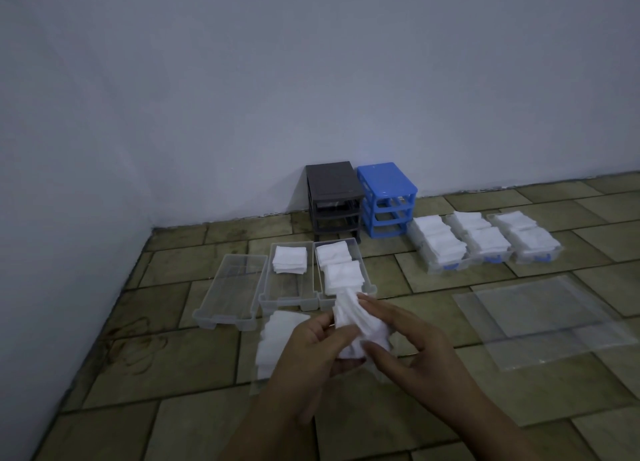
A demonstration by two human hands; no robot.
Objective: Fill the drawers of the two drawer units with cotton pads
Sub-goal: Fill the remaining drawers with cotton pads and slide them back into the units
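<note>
Both hands, left hand (311,339) and right hand (415,349), have their fingers (372,301) clamped on a bundle of cotton pads (356,325). Just beyond the fingers sit 3 clear drawers (228,287); farther off, 2 drawer units (360,200). Square the bundle first, then lay it flat beside the stack in the middle drawer.

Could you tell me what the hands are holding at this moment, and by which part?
Both hands grip one stack of cotton pads: the left hand curls round its lower left side, and the right hand pinches its right edge.
</note>
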